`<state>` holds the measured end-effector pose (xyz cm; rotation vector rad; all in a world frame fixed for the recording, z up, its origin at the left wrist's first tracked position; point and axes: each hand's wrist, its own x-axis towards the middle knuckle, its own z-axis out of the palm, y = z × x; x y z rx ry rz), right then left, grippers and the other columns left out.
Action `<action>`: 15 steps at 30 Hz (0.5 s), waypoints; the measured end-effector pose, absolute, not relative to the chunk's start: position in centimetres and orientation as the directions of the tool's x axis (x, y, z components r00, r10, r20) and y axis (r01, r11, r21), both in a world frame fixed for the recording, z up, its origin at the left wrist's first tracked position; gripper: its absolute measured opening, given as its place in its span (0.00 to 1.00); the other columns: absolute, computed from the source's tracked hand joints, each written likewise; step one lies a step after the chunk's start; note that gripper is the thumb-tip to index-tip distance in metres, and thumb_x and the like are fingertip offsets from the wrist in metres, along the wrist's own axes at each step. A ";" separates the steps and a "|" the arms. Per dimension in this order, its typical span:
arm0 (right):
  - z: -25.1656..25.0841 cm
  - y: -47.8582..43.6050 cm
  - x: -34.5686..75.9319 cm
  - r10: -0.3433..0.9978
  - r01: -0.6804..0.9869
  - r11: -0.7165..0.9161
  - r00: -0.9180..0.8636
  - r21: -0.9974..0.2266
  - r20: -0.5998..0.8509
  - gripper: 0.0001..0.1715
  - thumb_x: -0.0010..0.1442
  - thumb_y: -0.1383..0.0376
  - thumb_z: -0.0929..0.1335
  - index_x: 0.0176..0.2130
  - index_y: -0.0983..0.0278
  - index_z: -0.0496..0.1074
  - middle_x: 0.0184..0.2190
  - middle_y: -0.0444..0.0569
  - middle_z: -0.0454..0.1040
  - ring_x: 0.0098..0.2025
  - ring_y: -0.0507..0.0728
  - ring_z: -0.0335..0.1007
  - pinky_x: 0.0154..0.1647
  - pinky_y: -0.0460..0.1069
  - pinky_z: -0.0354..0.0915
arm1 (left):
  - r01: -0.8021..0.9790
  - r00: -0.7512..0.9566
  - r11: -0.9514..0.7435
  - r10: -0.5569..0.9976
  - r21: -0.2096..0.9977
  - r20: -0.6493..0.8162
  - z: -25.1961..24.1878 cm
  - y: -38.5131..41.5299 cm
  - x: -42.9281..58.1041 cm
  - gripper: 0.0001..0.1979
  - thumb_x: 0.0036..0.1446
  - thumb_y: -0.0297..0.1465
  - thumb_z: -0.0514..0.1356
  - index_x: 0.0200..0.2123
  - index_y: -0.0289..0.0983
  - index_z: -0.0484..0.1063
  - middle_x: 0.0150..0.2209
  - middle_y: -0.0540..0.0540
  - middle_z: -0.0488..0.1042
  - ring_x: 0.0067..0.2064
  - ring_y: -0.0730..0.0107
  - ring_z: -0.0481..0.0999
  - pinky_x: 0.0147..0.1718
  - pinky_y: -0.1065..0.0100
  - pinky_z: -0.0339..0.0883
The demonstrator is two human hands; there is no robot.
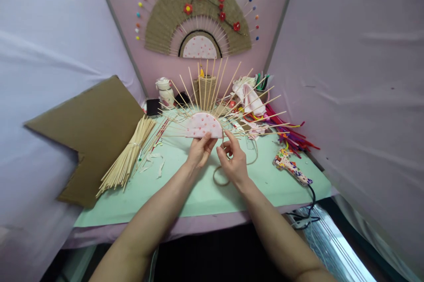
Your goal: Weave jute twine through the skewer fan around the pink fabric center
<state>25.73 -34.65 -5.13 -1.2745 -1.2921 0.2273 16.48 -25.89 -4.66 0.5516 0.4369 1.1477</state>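
Observation:
A half-round pink spotted piece [202, 125] with many thin wooden skewers fanning out of it is held upright above the green table top [185, 193]. My left hand [199, 150] pinches its lower edge from below. My right hand [233, 160] is just to the right, fingers closed on a strand of jute twine [221, 178] that loops down onto the table and runs up toward the fan.
A bundle of skewers [127, 158] lies at the left beside a brown cardboard sheet [92, 127]. A patterned glue gun [291, 167] with a black cord lies at the right. Pipe cleaners [291, 134], cloth and small jars crowd the back. A finished fan [198, 19] hangs on the wall.

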 end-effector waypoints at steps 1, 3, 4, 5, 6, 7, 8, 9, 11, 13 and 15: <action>-5.1 -34.6 25.7 0.741 0.494 0.367 0.357 -0.788 0.569 0.32 0.62 0.59 0.65 0.63 0.59 0.59 0.31 0.43 0.70 0.27 0.50 0.64 0.34 0.47 0.65 | -0.723 0.362 0.308 0.931 0.618 -0.041 -4.8 -25.9 16.5 0.11 0.50 0.23 0.67 0.38 0.35 0.73 0.35 0.49 0.79 0.37 0.76 0.79 0.45 0.72 0.72; -5.1 -34.6 25.7 0.757 0.475 0.361 0.353 -0.803 0.549 0.32 0.62 0.59 0.65 0.64 0.59 0.59 0.29 0.41 0.69 0.27 0.50 0.64 0.33 0.47 0.64 | -0.716 0.372 0.312 0.927 0.625 -0.038 -4.9 -25.9 16.6 0.13 0.49 0.23 0.68 0.39 0.35 0.73 0.36 0.49 0.79 0.37 0.75 0.79 0.45 0.72 0.72; -5.1 -34.5 25.7 0.768 0.458 0.361 0.348 -0.812 0.538 0.32 0.63 0.59 0.65 0.64 0.59 0.59 0.28 0.41 0.68 0.27 0.50 0.63 0.33 0.47 0.64 | -0.713 0.373 0.310 0.927 0.629 -0.035 -4.9 -25.9 16.6 0.14 0.48 0.23 0.68 0.39 0.36 0.73 0.36 0.49 0.79 0.37 0.75 0.79 0.45 0.72 0.72; -5.1 -34.5 25.7 0.780 0.436 0.364 0.340 -0.823 0.525 0.32 0.63 0.59 0.65 0.64 0.60 0.58 0.26 0.40 0.67 0.27 0.50 0.63 0.33 0.47 0.64 | -0.711 0.371 0.306 0.928 0.633 -0.031 -5.0 -25.9 16.6 0.15 0.48 0.23 0.69 0.40 0.36 0.73 0.37 0.50 0.79 0.38 0.75 0.79 0.45 0.71 0.71; -5.1 -34.5 25.8 0.793 0.410 0.367 0.331 -0.835 0.511 0.32 0.63 0.59 0.64 0.64 0.60 0.58 0.26 0.39 0.67 0.27 0.50 0.63 0.33 0.47 0.63 | -0.708 0.371 0.301 0.928 0.639 -0.027 -5.0 -25.9 16.6 0.15 0.47 0.23 0.69 0.40 0.36 0.74 0.37 0.50 0.79 0.38 0.75 0.79 0.46 0.71 0.71; -5.1 -34.5 25.8 0.804 0.384 0.369 0.325 -0.846 0.498 0.32 0.63 0.59 0.64 0.64 0.61 0.59 0.25 0.39 0.66 0.27 0.50 0.63 0.32 0.46 0.63 | -0.705 0.369 0.296 0.929 0.644 -0.022 -5.0 -25.9 16.6 0.15 0.47 0.23 0.69 0.40 0.36 0.74 0.37 0.50 0.79 0.38 0.75 0.79 0.46 0.71 0.71; -5.2 -34.4 25.8 0.812 0.360 0.368 0.325 -0.857 0.485 0.31 0.63 0.58 0.64 0.63 0.61 0.59 0.25 0.39 0.67 0.26 0.50 0.62 0.31 0.46 0.63 | -0.703 0.368 0.290 0.930 0.649 -0.018 -5.0 -25.9 16.6 0.15 0.47 0.24 0.69 0.40 0.36 0.74 0.38 0.49 0.79 0.38 0.75 0.79 0.45 0.71 0.71; -5.2 -34.4 25.9 0.818 0.340 0.365 0.328 -0.867 0.473 0.32 0.63 0.58 0.64 0.63 0.61 0.59 0.26 0.39 0.67 0.26 0.50 0.62 0.30 0.46 0.62 | -0.701 0.369 0.287 0.929 0.653 -0.013 -5.0 -25.9 16.6 0.16 0.47 0.24 0.69 0.41 0.36 0.73 0.38 0.49 0.79 0.39 0.74 0.79 0.45 0.71 0.71; -5.2 -34.4 25.9 0.816 0.322 0.360 0.346 -0.876 0.462 0.33 0.62 0.58 0.65 0.64 0.61 0.57 0.27 0.39 0.67 0.24 0.49 0.61 0.28 0.46 0.62 | -0.698 0.376 0.284 0.927 0.657 0.000 -5.0 -25.9 16.6 0.18 0.46 0.24 0.70 0.42 0.36 0.73 0.39 0.49 0.79 0.39 0.74 0.79 0.44 0.71 0.72; -5.1 -34.4 26.0 0.813 0.325 0.349 0.361 -0.879 0.456 0.35 0.62 0.58 0.66 0.65 0.60 0.56 0.26 0.39 0.67 0.24 0.49 0.60 0.28 0.46 0.61 | -0.694 0.389 0.282 0.921 0.662 0.014 -5.1 -25.9 16.7 0.20 0.45 0.25 0.71 0.42 0.37 0.73 0.39 0.49 0.79 0.38 0.74 0.79 0.43 0.71 0.72; -5.1 -34.3 26.0 0.823 0.331 0.337 0.351 -0.881 0.446 0.36 0.61 0.58 0.66 0.65 0.60 0.56 0.25 0.38 0.65 0.24 0.49 0.60 0.28 0.46 0.61 | -0.685 0.398 0.282 0.917 0.672 0.021 -5.1 -25.9 16.7 0.20 0.44 0.26 0.72 0.42 0.37 0.73 0.38 0.50 0.80 0.36 0.75 0.79 0.40 0.73 0.73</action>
